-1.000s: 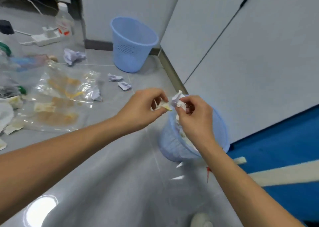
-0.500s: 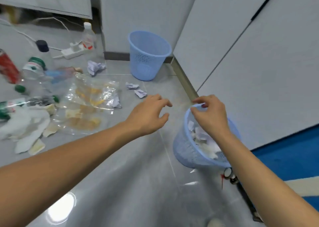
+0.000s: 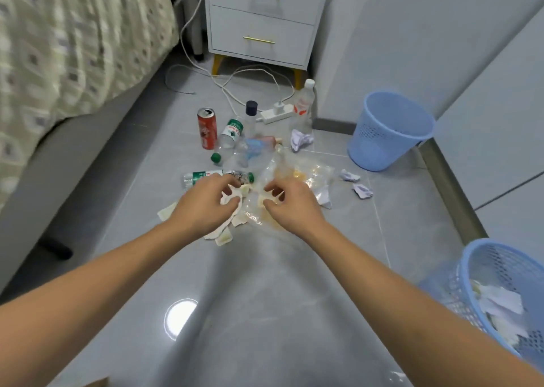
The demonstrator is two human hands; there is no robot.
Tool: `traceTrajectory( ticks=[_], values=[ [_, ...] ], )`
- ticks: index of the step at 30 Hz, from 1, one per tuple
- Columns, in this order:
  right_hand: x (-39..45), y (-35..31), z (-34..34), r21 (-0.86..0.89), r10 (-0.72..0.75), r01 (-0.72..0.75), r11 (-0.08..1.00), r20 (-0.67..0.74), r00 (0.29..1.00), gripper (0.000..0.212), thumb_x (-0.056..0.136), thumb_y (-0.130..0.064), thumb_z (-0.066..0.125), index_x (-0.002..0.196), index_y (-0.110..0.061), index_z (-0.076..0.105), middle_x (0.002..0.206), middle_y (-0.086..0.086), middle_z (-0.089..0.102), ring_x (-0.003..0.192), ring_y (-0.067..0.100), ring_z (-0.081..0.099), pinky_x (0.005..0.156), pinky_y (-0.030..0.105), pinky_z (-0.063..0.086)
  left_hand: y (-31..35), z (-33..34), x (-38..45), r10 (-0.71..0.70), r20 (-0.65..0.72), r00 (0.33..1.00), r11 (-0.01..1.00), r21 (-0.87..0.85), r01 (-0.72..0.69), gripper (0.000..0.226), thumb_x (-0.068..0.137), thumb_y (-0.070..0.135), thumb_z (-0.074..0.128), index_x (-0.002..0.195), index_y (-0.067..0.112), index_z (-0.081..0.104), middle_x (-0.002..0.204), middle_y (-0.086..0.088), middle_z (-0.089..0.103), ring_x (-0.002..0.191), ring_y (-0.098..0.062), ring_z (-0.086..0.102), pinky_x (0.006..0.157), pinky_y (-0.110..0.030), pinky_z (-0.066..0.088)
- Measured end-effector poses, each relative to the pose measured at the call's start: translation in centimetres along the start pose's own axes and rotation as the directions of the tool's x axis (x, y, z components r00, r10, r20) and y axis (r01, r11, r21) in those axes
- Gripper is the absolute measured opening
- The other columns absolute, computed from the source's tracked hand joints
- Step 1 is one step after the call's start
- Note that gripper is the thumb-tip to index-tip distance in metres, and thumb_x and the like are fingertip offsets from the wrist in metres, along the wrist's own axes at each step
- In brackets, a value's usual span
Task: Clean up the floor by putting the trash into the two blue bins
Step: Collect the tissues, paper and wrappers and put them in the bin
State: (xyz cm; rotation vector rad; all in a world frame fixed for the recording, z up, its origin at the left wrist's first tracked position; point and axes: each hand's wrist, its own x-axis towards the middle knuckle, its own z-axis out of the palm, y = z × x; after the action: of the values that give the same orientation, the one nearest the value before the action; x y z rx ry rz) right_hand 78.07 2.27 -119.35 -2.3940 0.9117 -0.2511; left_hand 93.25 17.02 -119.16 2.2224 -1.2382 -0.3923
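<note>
Half a second after dropping paper scraps over the near blue bin [image 3: 500, 304], both hands have swung away from it and now reach into the litter pile on the floor [image 3: 265, 298]. That bin, at the lower right edge of the view, already holds white paper, so one load appears done and a fresh pickup is beginning.

The left hand [image 3: 206, 204] hovers with curled fingers over the white paper scraps [image 3: 232, 198], touching or about to pinch them; whether it has a firm hold cannot be told. The right hand [image 3: 290, 202], fingers likewise curled, is at the edge of the clear plastic bag [image 3: 297, 171], its grip equally unclear.

Beyond the hands, well apart from either bin, lie a red can [image 3: 207, 128], several plastic bottles [image 3: 216, 177] and crumpled paper balls [image 3: 300, 140]. The far blue bin [image 3: 388, 130] stands by the wall and looks empty. Most of the trash is still on the floor.
</note>
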Motion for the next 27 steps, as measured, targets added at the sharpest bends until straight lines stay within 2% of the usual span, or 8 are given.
traceTrajectory(
  ticks=[6, 11, 14, 17, 20, 24, 27],
  values=[
    [5.0, 2.4, 1.7, -0.035, -0.086, 0.091, 0.995, 0.126, 0.988, 0.033, 0.086, -0.029, 0.069, 0.118, -0.027, 0.065, 0.115, 0.0, 0.061, 0.108, 0.024, 0.059, 0.084, 0.04, 0.053, -1.5, 0.1, 2.6, -0.195, -0.03, 0.98, 0.975, 0.1, 0.197, 0.023, 0.089, 0.033, 0.068, 0.111, 0.027, 0.065, 0.098, 0.005, 0.063, 0.091, -0.019, 0.062, 0.079, -0.038, 0.052],
    [5.8, 1.0, 0.3, 0.036, -0.102, 0.096, 0.995, 0.263, 0.959, 0.036, 0.084, -0.025, 0.071, 0.119, -0.025, 0.064, 0.125, 0.003, 0.057, 0.114, 0.028, 0.059, 0.086, 0.039, 0.052, 0.5, -5.3, 1.8, -0.366, 0.076, 0.928, 0.912, 0.227, 0.341, 0.028, 0.091, 0.036, 0.068, 0.117, 0.026, 0.062, 0.104, 0.001, 0.063, 0.09, -0.02, 0.062, 0.084, -0.041, 0.054],
    [7.5, 0.2, 1.0, 0.036, -0.123, 0.118, 0.992, 0.286, 0.95, 0.037, 0.083, -0.025, 0.073, 0.12, -0.025, 0.064, 0.128, 0.002, 0.056, 0.117, 0.026, 0.057, 0.089, 0.039, 0.051, -1.5, -7.4, 2.0, -0.422, 0.073, 0.904, 0.883, 0.258, 0.392, 0.031, 0.09, 0.039, 0.068, 0.118, 0.026, 0.063, 0.104, 0.0, 0.065, 0.088, -0.018, 0.062, 0.083, -0.039, 0.054],
    [9.3, -0.3, 4.7, 0.004, -0.183, 0.191, 0.982, 0.304, 0.935, 0.042, 0.085, -0.027, 0.074, 0.126, -0.024, 0.062, 0.133, 0.003, 0.053, 0.124, 0.027, 0.051, 0.094, 0.041, 0.049, -5.9, -6.6, 2.3, -0.44, 0.102, 0.892, 0.874, 0.276, 0.399, 0.032, 0.092, 0.037, 0.066, 0.121, 0.023, 0.063, 0.106, -0.001, 0.065, 0.089, -0.019, 0.063, 0.083, -0.038, 0.052],
    [9.9, -0.5, 10.1, -0.043, -0.222, 0.254, 0.966, 0.363, 0.905, 0.051, 0.086, -0.034, 0.074, 0.133, -0.026, 0.057, 0.134, 0.003, 0.05, 0.126, 0.03, 0.046, 0.096, 0.043, 0.047, -10.9, -3.8, 1.9, -0.436, 0.125, 0.891, 0.882, 0.258, 0.395, 0.038, 0.092, 0.04, 0.066, 0.126, 0.026, 0.061, 0.114, 0.0, 0.063, 0.098, -0.02, 0.063, 0.09, -0.04, 0.053],
    [9.6, 0.1, 16.3, -0.143, -0.286, 0.346, 0.927, 0.327, 0.901, 0.066, 0.08, -0.038, 0.078, 0.139, -0.03, 0.05, 0.14, 0.006, 0.041, 0.128, 0.035, 0.039, 0.093, 0.048, 0.051, -16.6, 0.3, 1.7, -0.388, 0.128, 0.913, 0.9, 0.267, 0.345, 0.047, 0.091, 0.039, 0.064, 0.136, 0.028, 0.056, 0.127, -0.004, 0.057, 0.117, -0.026, 0.057, 0.1, -0.041, 0.048],
    [10.3, 0.7, 18.4, -0.254, -0.295, 0.382, 0.889, 0.32, 0.9, 0.075, 0.076, -0.036, 0.08, 0.143, -0.032, 0.046, 0.143, 0.009, 0.039, 0.129, 0.038, 0.038, 0.094, 0.049, 0.051, -18.8, 2.7, 2.6, -0.373, 0.133, 0.918, 0.906, 0.265, 0.33, 0.051, 0.092, 0.036, 0.062, 0.142, 0.032, 0.052, 0.13, -0.004, 0.052, 0.122, -0.027, 0.051, 0.101, -0.044, 0.046]
  ],
)
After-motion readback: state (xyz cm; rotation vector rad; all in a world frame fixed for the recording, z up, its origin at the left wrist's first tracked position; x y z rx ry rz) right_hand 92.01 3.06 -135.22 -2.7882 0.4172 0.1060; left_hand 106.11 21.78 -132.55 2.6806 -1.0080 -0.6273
